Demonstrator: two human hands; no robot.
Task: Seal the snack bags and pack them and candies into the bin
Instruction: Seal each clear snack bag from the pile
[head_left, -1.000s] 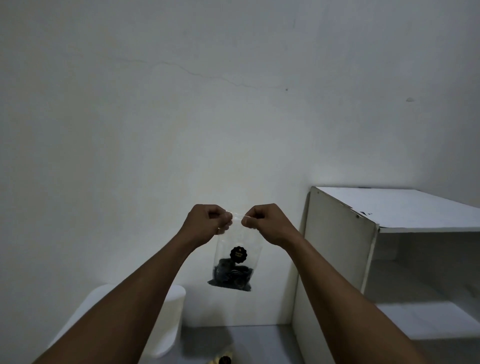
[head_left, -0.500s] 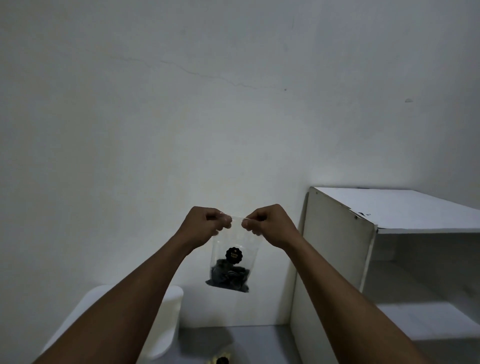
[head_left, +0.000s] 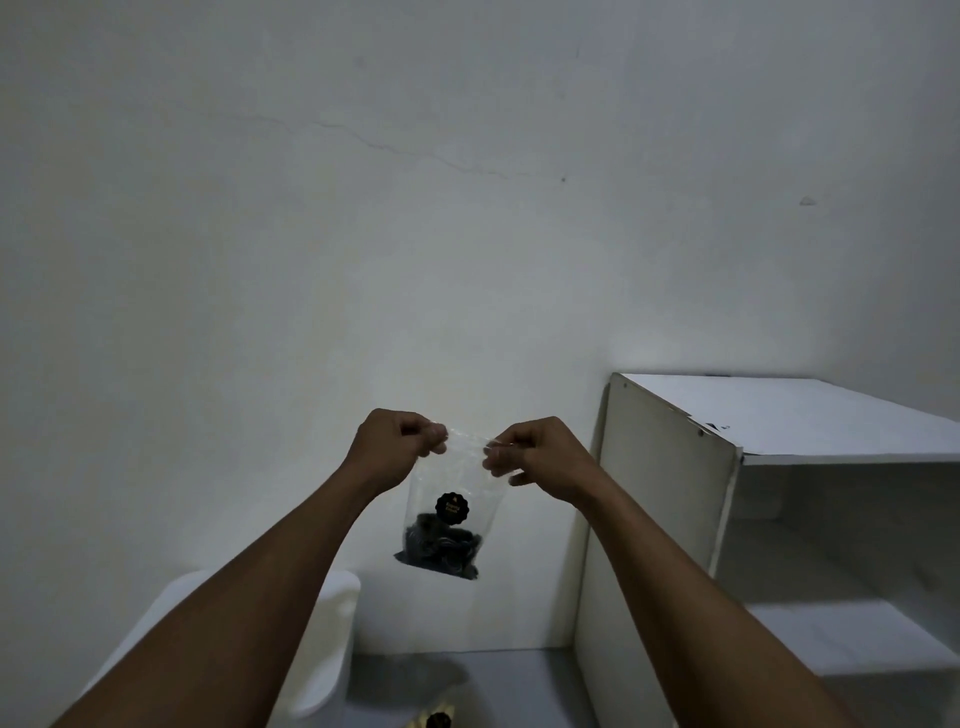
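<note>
A clear snack bag (head_left: 445, 486) with a round black label and dark snacks at its bottom hangs in the air in front of the wall. My left hand (head_left: 396, 446) pinches its top left corner and my right hand (head_left: 540, 456) pinches its top right corner, with the top strip stretched between them. The white bin (head_left: 332, 639) stands below at the lower left, largely hidden behind my left forearm. Another snack bag (head_left: 439, 719) with a black label peeks in at the bottom edge.
A white open shelf unit (head_left: 779, 467) stands to the right, its side panel close to my right forearm. A plain white wall with a thin crack fills the background. A grey surface (head_left: 519, 686) lies below between the bin and the shelf.
My hands have drawn a little farther apart along the bag's top, stretching the strip wider. The bag stays hanging at about the same height.
</note>
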